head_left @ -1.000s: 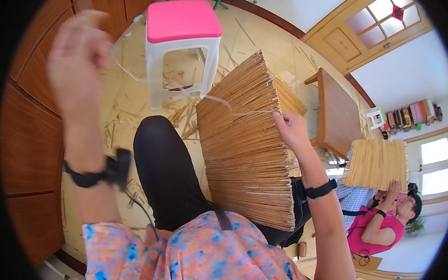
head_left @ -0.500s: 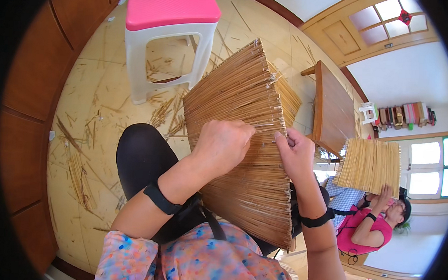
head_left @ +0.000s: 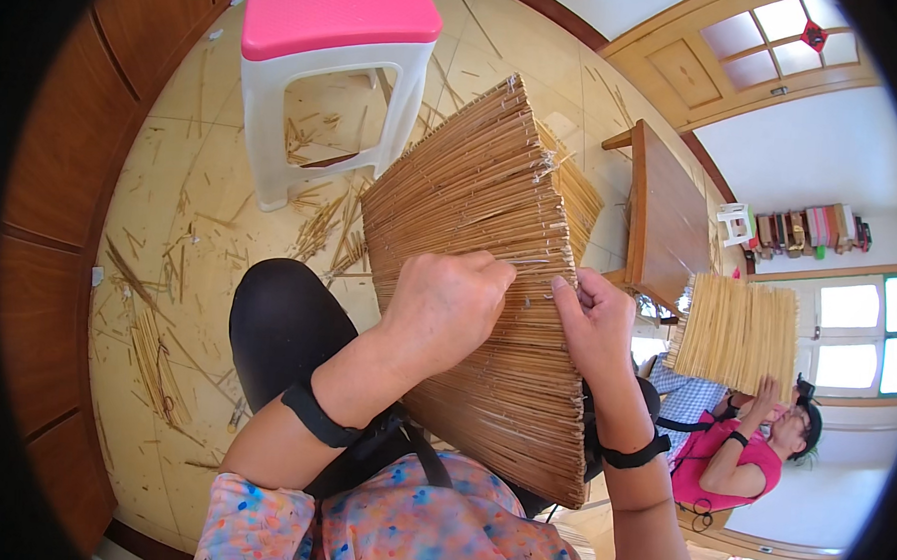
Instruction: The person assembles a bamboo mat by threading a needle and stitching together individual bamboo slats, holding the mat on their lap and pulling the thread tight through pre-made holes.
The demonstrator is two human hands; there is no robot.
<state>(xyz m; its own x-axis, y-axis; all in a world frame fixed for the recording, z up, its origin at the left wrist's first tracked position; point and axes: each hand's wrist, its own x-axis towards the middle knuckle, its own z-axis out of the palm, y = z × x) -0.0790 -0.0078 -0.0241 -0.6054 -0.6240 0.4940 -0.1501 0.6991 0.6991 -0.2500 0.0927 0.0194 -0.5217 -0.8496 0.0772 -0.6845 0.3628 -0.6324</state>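
A stiff mat of thin brown reeds [head_left: 482,191], bound in rows, stands tilted across my lap, its trimmed edge toward the right. My left hand [head_left: 447,305] is closed over its face. From those fingers a thin, pale, needle-like piece [head_left: 531,261] points right toward the edge; its exact kind is too small to make out. My right hand [head_left: 599,322] pinches the mat's right edge between thumb and bent fingers, close to that tip. Behind the mat, part of another reed panel [head_left: 580,201] shows.
A pink-topped white stool [head_left: 337,75] stands ahead on the left. Reed scraps [head_left: 159,367] litter the tiled floor. A wooden table [head_left: 672,215] is at right. Beyond it a person in pink [head_left: 726,462] holds up a paler reed mat [head_left: 737,328]. Brown cabinets [head_left: 47,182] line the left.
My left hand has shifted slightly right and down over the mat, and more of the thin piece shows. My right hand keeps its hold on the edge, slightly lower.
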